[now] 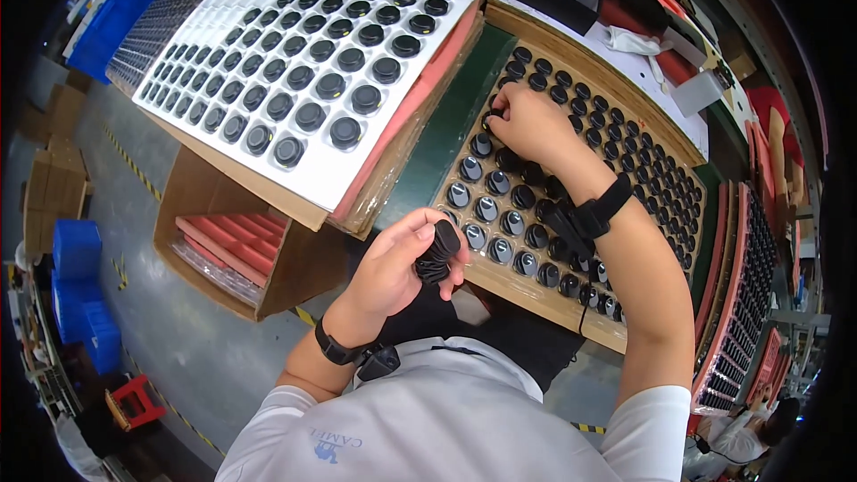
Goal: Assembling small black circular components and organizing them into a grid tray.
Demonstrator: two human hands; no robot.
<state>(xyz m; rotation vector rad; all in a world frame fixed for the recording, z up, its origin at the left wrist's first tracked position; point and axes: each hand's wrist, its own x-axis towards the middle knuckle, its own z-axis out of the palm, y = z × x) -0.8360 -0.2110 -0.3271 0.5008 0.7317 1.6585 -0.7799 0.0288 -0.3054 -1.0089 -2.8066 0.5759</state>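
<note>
My left hand (382, 270) is closed round a short stack of black ribbed round caps (437, 257), held in front of my body. Off to the right, my right hand (533, 128) reaches over a transparent plastic tray (453, 214) set in a shallow cardboard box (549, 305). Its thumb and fingers pinch a black round cap (492, 117) at the tray's left edge; the fingers partly hide it. Many glossy dark round parts (501, 251) sit in rows in that tray. A white tray (308, 180) at the left holds rows of black round parts (345, 132).
The white tray rests on pink trays (420, 94) and cardboard. Below it, an open carton (259, 299) holds pink dividers (234, 245). A green work surface (451, 116) runs between both trays. More loaded trays (736, 303) stand at the right; a white bottle (701, 92) lies beyond.
</note>
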